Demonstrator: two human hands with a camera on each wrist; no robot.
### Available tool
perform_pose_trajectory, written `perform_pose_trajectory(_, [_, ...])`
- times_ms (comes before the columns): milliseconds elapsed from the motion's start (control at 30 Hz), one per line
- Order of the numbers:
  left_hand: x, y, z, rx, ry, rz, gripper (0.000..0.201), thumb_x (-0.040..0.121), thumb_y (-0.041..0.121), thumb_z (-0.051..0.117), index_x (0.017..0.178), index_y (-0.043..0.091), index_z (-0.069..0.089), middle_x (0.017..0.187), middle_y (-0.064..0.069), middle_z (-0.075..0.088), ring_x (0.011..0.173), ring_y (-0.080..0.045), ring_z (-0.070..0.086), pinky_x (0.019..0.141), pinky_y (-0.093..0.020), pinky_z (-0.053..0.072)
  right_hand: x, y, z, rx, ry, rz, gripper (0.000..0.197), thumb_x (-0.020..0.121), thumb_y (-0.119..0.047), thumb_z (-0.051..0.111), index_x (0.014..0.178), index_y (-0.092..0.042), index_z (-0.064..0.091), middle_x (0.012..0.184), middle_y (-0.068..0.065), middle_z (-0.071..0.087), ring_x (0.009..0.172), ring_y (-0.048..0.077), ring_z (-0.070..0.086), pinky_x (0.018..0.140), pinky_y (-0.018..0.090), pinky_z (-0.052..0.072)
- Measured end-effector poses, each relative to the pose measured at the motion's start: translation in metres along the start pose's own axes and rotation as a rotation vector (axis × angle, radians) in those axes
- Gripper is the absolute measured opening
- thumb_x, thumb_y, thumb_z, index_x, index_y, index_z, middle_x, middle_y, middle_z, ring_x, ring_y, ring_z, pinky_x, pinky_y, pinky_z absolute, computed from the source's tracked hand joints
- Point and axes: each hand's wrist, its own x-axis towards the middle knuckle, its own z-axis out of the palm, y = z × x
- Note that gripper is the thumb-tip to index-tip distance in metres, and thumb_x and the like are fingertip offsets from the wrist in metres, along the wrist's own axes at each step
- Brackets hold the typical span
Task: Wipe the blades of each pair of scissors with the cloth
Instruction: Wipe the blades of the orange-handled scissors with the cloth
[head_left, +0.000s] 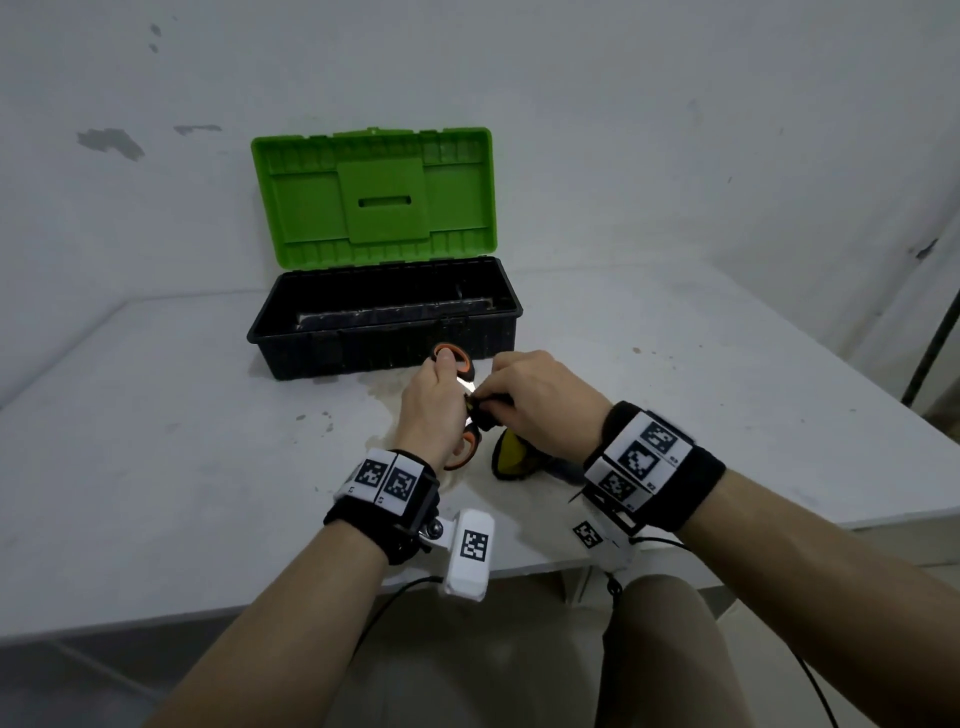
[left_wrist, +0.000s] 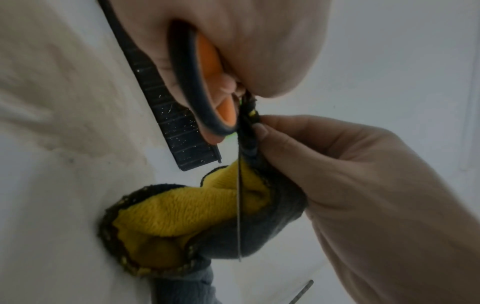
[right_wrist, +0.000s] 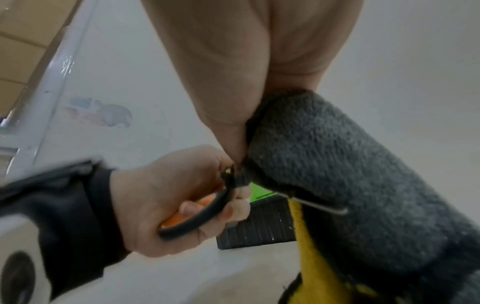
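Note:
A pair of scissors with orange and black handles (head_left: 453, 361) is held above the table by my left hand (head_left: 441, 397), whose fingers curl through the handle loop (left_wrist: 205, 82). My right hand (head_left: 498, 400) pinches a grey and yellow cloth (head_left: 511, 457) around the blade close to the pivot. The thin blade (left_wrist: 239, 205) runs down past the hanging cloth (left_wrist: 194, 216), its tip bare. In the right wrist view the grey cloth (right_wrist: 350, 185) wraps the blade, and the tip (right_wrist: 327, 206) pokes out.
An open toolbox with a green lid (head_left: 374, 197) and a black tray (head_left: 384, 353) stands just behind my hands on the white table (head_left: 182, 467). A thin metal piece (left_wrist: 303, 292) lies on the table below the cloth. The table's front edge is near my wrists.

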Motion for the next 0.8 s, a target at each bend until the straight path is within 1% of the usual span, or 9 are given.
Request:
perform_pose_trajectory(100, [0.000, -0.002, 0.002, -0.039, -0.005, -0.028, 0.060, 0.098, 0.058, 0.023, 0.115, 0.014, 0.060, 0.118, -0.031, 0.062, 0.104, -0.048, 0.061, 0.086, -0.057, 0.052, -0.001, 0.004, -0.007, 0.008, 0.034, 0.004, 0.016, 0.089, -0.019, 0.063, 0.095, -0.016, 0.077, 0.085, -0.003, 0.059, 0.077, 0.019, 0.058, 0.072, 0.035, 0.051])
perform_pose_trajectory(167, [-0.002, 0.001, 0.004, -0.028, -0.027, -0.012, 0.055, 0.101, 0.055, 0.023, 0.106, 0.015, 0.061, 0.103, -0.027, 0.064, 0.090, -0.042, 0.061, 0.069, -0.048, 0.051, 0.004, 0.004, -0.008, 0.032, 0.103, 0.007, 0.015, 0.089, -0.018, 0.063, 0.092, -0.015, 0.077, 0.085, 0.001, 0.061, 0.076, 0.020, 0.059, 0.070, 0.036, 0.050])
perform_pose_trajectory(200, [-0.004, 0.003, 0.004, -0.022, -0.034, 0.004, 0.052, 0.103, 0.051, 0.023, 0.102, 0.016, 0.060, 0.096, -0.021, 0.064, 0.087, -0.039, 0.060, 0.067, -0.044, 0.047, 0.007, 0.003, -0.007, 0.037, 0.123, 0.012, 0.015, 0.090, -0.017, 0.062, 0.092, -0.014, 0.076, 0.084, 0.002, 0.060, 0.076, 0.021, 0.059, 0.069, 0.036, 0.050])
perform_pose_trajectory(300, [-0.004, 0.006, 0.005, -0.024, -0.023, 0.013, 0.050, 0.104, 0.050, 0.024, 0.102, 0.016, 0.061, 0.099, -0.016, 0.065, 0.093, -0.035, 0.064, 0.074, -0.044, 0.049, 0.007, -0.001, 0.003, 0.025, 0.106, 0.025, 0.017, 0.091, -0.014, 0.058, 0.093, -0.010, 0.075, 0.084, 0.001, 0.053, 0.072, 0.022, 0.057, 0.067, 0.039, 0.049])
perform_pose_trajectory(367, [-0.003, 0.003, 0.004, -0.027, 0.006, 0.026, 0.046, 0.106, 0.047, 0.024, 0.099, 0.019, 0.060, 0.097, -0.013, 0.064, 0.088, -0.030, 0.062, 0.074, -0.044, 0.049, 0.001, -0.001, 0.007, 0.043, 0.079, 0.007, 0.018, 0.092, -0.015, 0.058, 0.095, -0.012, 0.076, 0.083, 0.000, 0.052, 0.072, 0.022, 0.056, 0.066, 0.038, 0.049])
perform_pose_trajectory(467, [-0.005, -0.001, 0.004, -0.026, 0.014, 0.035, 0.049, 0.101, 0.054, 0.023, 0.097, 0.022, 0.060, 0.096, -0.020, 0.063, 0.094, -0.040, 0.063, 0.085, -0.058, 0.052, -0.004, 0.006, 0.001, 0.073, 0.059, 0.025, 0.017, 0.090, -0.018, 0.061, 0.093, -0.015, 0.077, 0.082, 0.000, 0.059, 0.074, 0.020, 0.058, 0.070, 0.038, 0.050])
perform_pose_trajectory(533, [-0.006, -0.002, 0.004, -0.038, 0.014, 0.031, 0.052, 0.095, 0.060, 0.022, 0.095, 0.024, 0.059, 0.106, -0.028, 0.065, 0.101, -0.046, 0.063, 0.089, -0.062, 0.051, -0.004, 0.009, -0.004, 0.079, 0.109, 0.054, 0.016, 0.090, -0.020, 0.061, 0.092, -0.017, 0.077, 0.084, 0.002, 0.062, 0.076, 0.019, 0.059, 0.071, 0.038, 0.051])
perform_pose_trajectory(700, [-0.008, 0.006, 0.004, -0.087, 0.013, 0.005, 0.055, 0.099, 0.057, 0.023, 0.107, 0.017, 0.061, 0.111, -0.026, 0.064, 0.105, -0.046, 0.062, 0.093, -0.059, 0.050, -0.010, 0.000, 0.006, 0.070, 0.081, -0.019, 0.013, 0.088, -0.015, 0.063, 0.088, -0.013, 0.076, 0.081, -0.002, 0.056, 0.072, 0.018, 0.055, 0.068, 0.035, 0.049])
perform_pose_trajectory(800, [-0.008, 0.005, 0.003, -0.094, 0.028, -0.012, 0.049, 0.103, 0.052, 0.024, 0.103, 0.019, 0.059, 0.113, -0.026, 0.063, 0.105, -0.045, 0.061, 0.092, -0.057, 0.051, -0.008, 0.006, 0.011, 0.075, 0.117, 0.067, 0.013, 0.088, -0.018, 0.064, 0.084, -0.012, 0.075, 0.079, -0.002, 0.056, 0.072, 0.021, 0.056, 0.067, 0.040, 0.050])
